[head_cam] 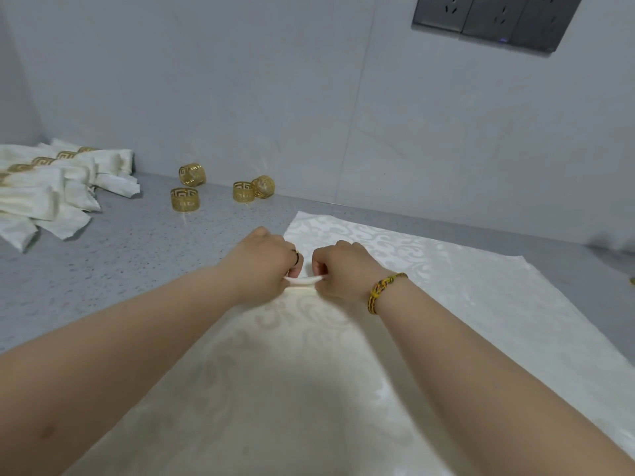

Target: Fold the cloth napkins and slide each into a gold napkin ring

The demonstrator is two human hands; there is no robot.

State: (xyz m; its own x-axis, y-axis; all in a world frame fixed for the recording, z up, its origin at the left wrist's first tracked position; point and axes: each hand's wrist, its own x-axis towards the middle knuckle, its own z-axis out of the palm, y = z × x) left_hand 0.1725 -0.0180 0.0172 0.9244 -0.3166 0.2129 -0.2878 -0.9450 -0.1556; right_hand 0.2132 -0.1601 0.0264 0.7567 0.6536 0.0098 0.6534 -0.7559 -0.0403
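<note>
While the white patterned napkin point(481, 304) lies spread on the grey speckled counter point(137, 242), I have both hands on it, not far from its far left corner. My left hand point(264, 266) and my right hand point(340, 269) sit knuckles up, just beside each other. The fingers point(292, 267) of each hand are curled under and pinch a small raised fold point(304, 280) of the cloth that runs between them. The rest of the napkin lies flat, reaching from under my forearms out to the right.

A yellow braided bracelet point(381, 292) circles my right wrist, and a dark finger ring point(296, 253) shows on my left hand.

Beyond my left hand, close to the pale wall point(275, 97), four loose gold rings point(185, 199) are on the counter. Two are further left, one behind the other, and two further right touch each other. Some stand upright and some are tipped over.

At the far left, a heap of folded napkins point(51, 190) lies on the counter, overlapping one another, and several of them have a gold band round the middle. High on the wall at the right is a dark socket panel point(494, 18).
</note>
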